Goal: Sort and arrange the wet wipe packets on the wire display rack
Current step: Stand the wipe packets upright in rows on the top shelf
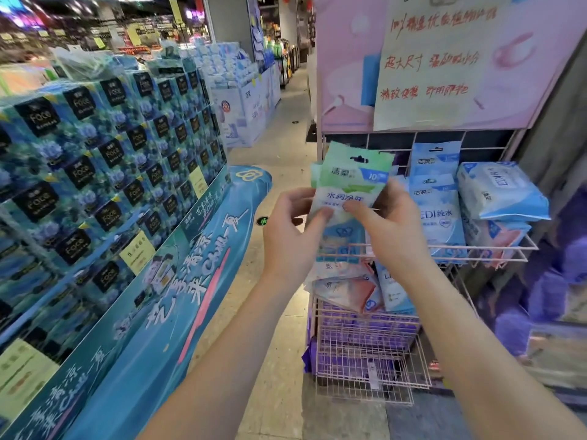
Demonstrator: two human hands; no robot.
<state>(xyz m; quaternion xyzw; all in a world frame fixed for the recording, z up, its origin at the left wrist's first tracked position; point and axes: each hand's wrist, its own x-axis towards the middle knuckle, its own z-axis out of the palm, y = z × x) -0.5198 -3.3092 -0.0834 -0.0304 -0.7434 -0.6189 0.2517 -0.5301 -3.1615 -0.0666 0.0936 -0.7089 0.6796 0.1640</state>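
Both hands hold a small stack of green-topped wet wipe packets (351,179) upright in front of the pink wire display rack (482,247). My left hand (292,236) grips the stack's left edge, thumb on the front. My right hand (392,227) grips the right edge, thumb beside the left one. Blue packets (436,211) stand in the rack's upper shelf to the right of the stack, with bulkier blue packs (498,190) lying at the far right. Pink and blue packets (346,290) lie loosely in the shelf below my hands.
A tall display of blue tissue boxes (104,173) with a curved blue base (178,300) fills the left side. A pink sign with a handwritten paper notice (435,61) tops the rack. A lower wire basket (365,354) holds purple packs. Beige tiled aisle floor (279,147) runs between.
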